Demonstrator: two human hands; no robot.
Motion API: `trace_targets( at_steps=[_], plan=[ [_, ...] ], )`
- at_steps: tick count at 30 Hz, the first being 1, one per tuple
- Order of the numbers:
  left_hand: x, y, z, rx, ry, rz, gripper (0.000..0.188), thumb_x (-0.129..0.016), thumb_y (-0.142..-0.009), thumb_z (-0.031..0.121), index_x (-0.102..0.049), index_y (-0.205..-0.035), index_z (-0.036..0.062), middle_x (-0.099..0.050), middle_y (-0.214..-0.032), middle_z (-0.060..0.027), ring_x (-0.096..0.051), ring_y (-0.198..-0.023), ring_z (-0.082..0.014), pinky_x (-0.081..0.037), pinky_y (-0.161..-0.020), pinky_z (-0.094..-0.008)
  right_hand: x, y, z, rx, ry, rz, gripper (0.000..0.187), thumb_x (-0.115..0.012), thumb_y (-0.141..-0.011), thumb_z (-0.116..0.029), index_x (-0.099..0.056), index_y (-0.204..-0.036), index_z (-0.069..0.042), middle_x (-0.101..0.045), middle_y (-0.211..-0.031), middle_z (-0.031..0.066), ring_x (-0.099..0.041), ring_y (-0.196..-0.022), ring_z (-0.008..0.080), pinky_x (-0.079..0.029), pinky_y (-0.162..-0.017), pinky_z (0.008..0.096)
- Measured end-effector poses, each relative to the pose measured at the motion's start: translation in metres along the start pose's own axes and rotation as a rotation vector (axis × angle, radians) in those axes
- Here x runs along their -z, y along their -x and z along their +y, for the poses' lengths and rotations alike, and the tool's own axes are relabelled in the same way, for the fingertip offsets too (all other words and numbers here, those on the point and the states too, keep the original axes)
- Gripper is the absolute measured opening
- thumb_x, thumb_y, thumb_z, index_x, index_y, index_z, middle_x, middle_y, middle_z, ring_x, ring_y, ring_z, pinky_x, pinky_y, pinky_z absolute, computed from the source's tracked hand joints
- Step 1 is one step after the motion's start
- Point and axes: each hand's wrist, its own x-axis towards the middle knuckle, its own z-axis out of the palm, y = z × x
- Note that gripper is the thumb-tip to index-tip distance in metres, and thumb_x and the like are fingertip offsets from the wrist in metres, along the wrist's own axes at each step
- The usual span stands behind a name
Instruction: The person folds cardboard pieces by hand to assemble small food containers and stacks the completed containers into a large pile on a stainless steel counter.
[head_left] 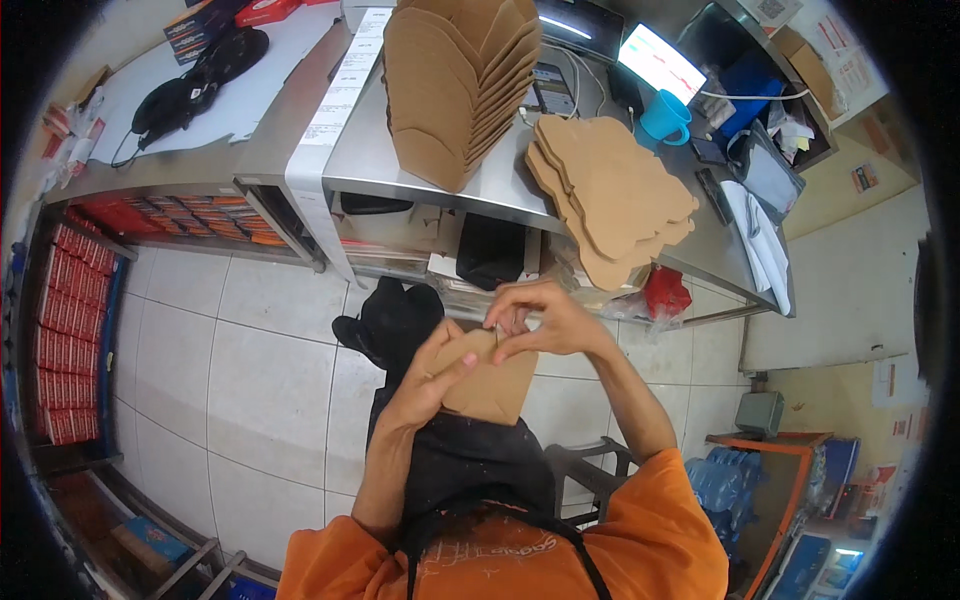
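Above the lap (480, 465), left hand (428, 385) gripping a brown carton (498, 390), right hand (550, 318) arched, pinching its edge

"What's worn at six o'clock?"
"An orange shirt (470, 575) with pale lettering (525, 547) and a black strap (578, 543)."
"Sleeves (660, 510)?"
"Orange, short, loose, at seven and five o'clock; fingers (520, 345) bare. Black cloth (480, 465), toward twelve from the shirt."

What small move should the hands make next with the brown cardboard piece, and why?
Perhaps press the upper edge of the brown cardboard piece with the right hand, which is at that edge, while the left hand grips the left side, likely steadying it.
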Motion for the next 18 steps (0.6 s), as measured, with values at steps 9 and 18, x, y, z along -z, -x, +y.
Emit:
trace_targets(
  at_steps=[9, 18],
  plan=[
    [-0.003, -0.003, 0.008, -0.053, 0.201, 0.164, 0.017, -0.061, -0.097, 0.015, -0.046, -0.093, 0.0096, -0.056, -0.092, -0.0008, -0.054, -0.088, -0.0064, -0.045, -0.079, -0.0225, -0.014, 0.021, -0.013, 0.341, 0.778, 0.176, 0.037, -0.072, -0.072, -0.002, -0.067, -0.109, -0.002, -0.063, -0.095, 0.0063, -0.061, -0.086, 0.0222, -0.053, -0.065, 0.0307],
    [0.0, 0.002, 0.002, -0.051, 0.126, 0.126, 0.016, -0.06, -0.097, 0.014, -0.046, -0.092, 0.0098, -0.052, -0.087, 0.0014, -0.049, -0.086, -0.0049, -0.041, -0.077, -0.0214, 0.004, 0.013, -0.018, 0.321, 0.519, -0.05, 0.028, -0.074, -0.076, -0.003, -0.067, -0.103, -0.003, -0.059, -0.084, 0.0052, -0.059, -0.078, 0.0192, -0.05, -0.064, 0.0293]
  ],
)
